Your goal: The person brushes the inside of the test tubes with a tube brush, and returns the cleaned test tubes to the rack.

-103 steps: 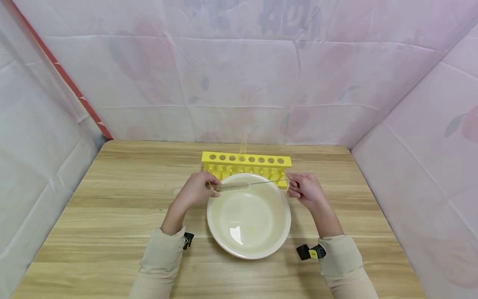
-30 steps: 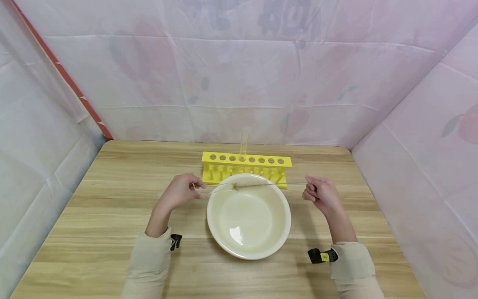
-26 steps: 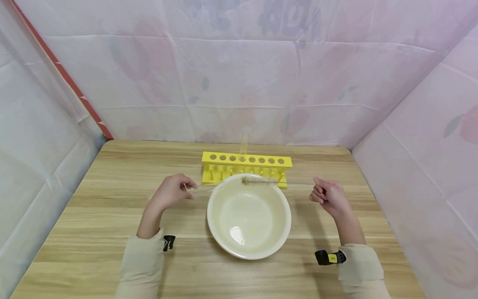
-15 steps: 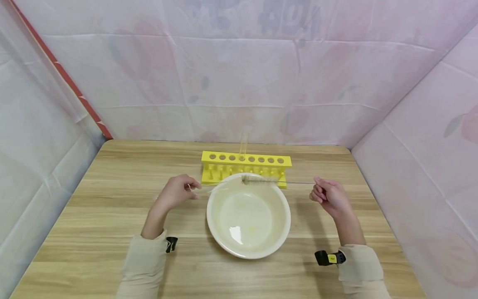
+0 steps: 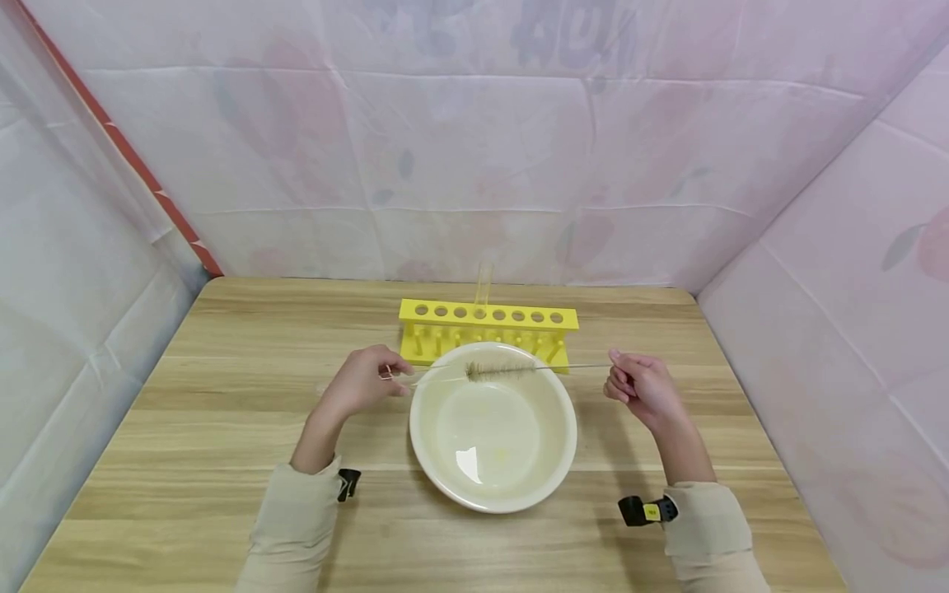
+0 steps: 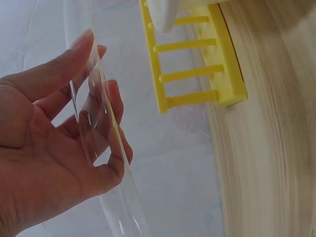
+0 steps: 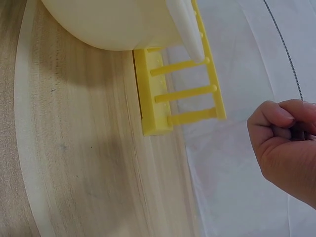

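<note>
My left hand holds a clear test tube between thumb and curled fingers, its mouth pointing right over the basin's left rim. My right hand grips the thin twisted-wire handle of a test tube brush. The brush lies level above the back of the basin, bristle tip facing the tube's mouth. Bristles appear outside the tube; whether the tip touches the mouth I cannot tell. In the right wrist view the fingers are curled round the wire. Below both hands sits a cream basin, seemingly holding water.
Behind the basin stands a yellow test tube rack with a row of holes and pegs. Another clear test tube rises from a middle hole. Patterned cloth walls enclose the wooden table at the back and sides.
Earlier the bristles were inside the tube; then the hands drew apart and the brush came out. Over the last half second both hands have moved closer together, bringing bristles and tube mouth nearer.
</note>
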Tool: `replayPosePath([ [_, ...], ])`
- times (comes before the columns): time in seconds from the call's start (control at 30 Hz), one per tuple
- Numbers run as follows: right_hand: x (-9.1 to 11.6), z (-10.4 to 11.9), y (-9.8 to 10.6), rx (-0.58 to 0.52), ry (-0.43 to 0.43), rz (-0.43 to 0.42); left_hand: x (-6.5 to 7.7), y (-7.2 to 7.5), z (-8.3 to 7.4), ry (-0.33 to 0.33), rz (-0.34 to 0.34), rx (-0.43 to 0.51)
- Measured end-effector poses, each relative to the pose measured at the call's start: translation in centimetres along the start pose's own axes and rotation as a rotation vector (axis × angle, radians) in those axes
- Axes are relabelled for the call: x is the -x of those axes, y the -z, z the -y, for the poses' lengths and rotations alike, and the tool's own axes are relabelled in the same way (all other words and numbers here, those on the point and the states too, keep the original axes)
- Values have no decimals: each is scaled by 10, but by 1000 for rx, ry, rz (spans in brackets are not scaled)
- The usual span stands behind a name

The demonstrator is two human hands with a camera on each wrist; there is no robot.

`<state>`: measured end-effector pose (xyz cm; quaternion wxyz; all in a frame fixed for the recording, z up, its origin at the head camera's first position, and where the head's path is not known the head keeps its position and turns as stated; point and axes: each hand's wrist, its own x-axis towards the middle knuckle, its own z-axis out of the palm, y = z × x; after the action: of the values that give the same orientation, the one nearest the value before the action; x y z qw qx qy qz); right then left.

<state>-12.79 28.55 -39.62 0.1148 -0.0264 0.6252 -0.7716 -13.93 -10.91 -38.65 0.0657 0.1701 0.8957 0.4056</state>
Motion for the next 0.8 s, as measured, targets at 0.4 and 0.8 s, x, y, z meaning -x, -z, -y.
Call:
replayPosePath([
  [0.4, -1, 0, -4, -23, -8, -17, 0, -2, -4, 3, 16, -33],
  [0.8, -1, -2, -13, 13, 36, -70, 1, -5, -5, 4, 9, -30],
])
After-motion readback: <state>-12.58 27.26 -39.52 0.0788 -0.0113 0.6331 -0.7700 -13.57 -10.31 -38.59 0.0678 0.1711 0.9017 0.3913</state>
